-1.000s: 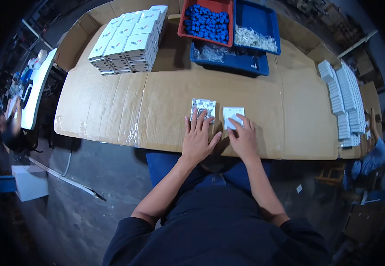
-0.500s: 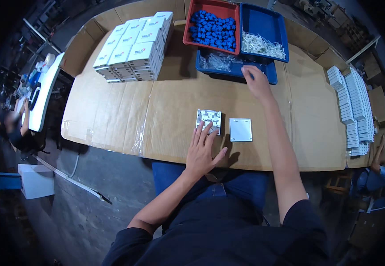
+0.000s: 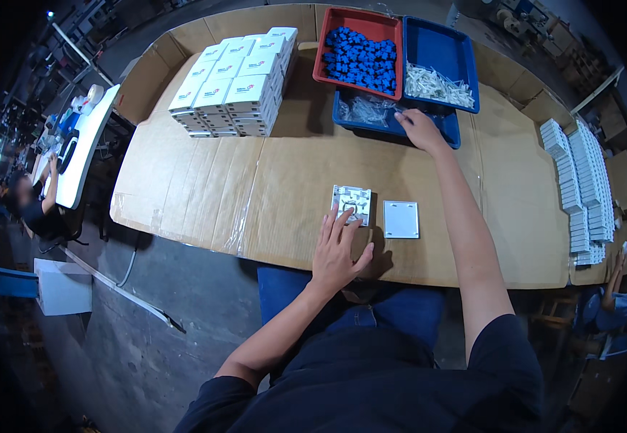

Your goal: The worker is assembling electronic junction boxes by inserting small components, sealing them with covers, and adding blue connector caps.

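Note:
My left hand [image 3: 339, 252] has its fingers spread, their tips resting on the near part of a white square housing [image 3: 352, 202] with its inner parts exposed. Just right of that lies a flat white square cover [image 3: 401, 220] on the cardboard. My right hand [image 3: 423, 131] is stretched out to the lower blue tray [image 3: 398, 134], over its right half. Its fingers are bent together, and what they hold, if anything, is too small to make out. Small clear plastic pieces [image 3: 366, 110] lie in the left part of this tray.
A red tray [image 3: 320, 66] of blue parts and a blue tray [image 3: 440, 45] of white slender pieces sit above the lower tray. Stacked white boxes [image 3: 230, 79] stand at the far left. More white stacks [image 3: 580, 187] line the right edge. Other people work at both sides.
My right hand has come down closer over the lower blue tray, its fingers bent toward the inside. My left hand stays on the housing. The whole view has shifted slightly.

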Motion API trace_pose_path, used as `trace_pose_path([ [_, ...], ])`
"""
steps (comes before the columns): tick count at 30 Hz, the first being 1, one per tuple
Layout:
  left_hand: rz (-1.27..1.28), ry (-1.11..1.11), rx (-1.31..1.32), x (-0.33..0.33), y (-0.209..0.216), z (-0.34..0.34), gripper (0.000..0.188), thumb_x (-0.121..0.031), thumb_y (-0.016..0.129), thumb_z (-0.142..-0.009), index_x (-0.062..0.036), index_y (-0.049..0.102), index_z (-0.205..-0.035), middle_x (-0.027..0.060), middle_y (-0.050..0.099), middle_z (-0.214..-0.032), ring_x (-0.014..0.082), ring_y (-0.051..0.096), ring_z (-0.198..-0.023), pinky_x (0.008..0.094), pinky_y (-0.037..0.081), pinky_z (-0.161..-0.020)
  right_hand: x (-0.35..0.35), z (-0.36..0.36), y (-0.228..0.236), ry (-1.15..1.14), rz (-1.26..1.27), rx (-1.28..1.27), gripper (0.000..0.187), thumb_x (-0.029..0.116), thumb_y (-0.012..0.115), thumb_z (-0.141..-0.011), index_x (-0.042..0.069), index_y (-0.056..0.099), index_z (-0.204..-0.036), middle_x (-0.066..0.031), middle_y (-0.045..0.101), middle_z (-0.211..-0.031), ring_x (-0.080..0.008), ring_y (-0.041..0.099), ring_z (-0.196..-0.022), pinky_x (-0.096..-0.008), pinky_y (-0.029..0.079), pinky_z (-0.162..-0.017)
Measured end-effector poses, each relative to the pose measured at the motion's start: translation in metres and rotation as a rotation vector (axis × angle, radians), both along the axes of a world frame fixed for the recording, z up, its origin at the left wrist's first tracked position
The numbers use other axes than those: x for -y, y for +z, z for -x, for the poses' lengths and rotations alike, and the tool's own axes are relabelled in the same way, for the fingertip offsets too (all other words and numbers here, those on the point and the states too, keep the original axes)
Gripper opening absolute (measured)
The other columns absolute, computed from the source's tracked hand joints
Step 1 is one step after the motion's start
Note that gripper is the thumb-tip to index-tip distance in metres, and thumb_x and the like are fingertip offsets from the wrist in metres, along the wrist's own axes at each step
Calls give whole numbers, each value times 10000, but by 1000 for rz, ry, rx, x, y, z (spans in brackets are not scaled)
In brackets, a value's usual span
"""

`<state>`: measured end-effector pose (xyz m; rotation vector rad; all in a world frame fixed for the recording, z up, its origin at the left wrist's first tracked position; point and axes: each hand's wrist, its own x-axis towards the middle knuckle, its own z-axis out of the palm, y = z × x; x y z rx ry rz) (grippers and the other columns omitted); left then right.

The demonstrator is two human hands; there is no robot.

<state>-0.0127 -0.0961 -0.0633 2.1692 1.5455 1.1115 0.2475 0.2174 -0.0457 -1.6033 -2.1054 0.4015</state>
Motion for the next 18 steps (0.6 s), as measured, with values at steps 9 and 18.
trace_pose_path([
  [9, -37, 13, 174, 1, 1, 5, 368, -160, 743, -905, -59, 672, -1252, 144, 588, -1405, 369, 483, -1403, 506, 387, -1162, 120, -9, 47, -71, 225, -1185, 227, 68, 645, -1021, -61, 705, -1197, -123, 760, -1090, -184, 726, -997, -282, 562, -876],
  [18, 466, -100, 984, -29, 40, -29, 302, -214, 650, -1054, 6, 661, -1260, 32, 687, -1008, 98, 590, -833, 264, 482, -747, 262, 43, 43, 43, 437, -1359, 196, 32, 673, -1000, -61, 702, -1170, -120, 760, -1059, -191, 735, -953, -309, 580, -895],
])
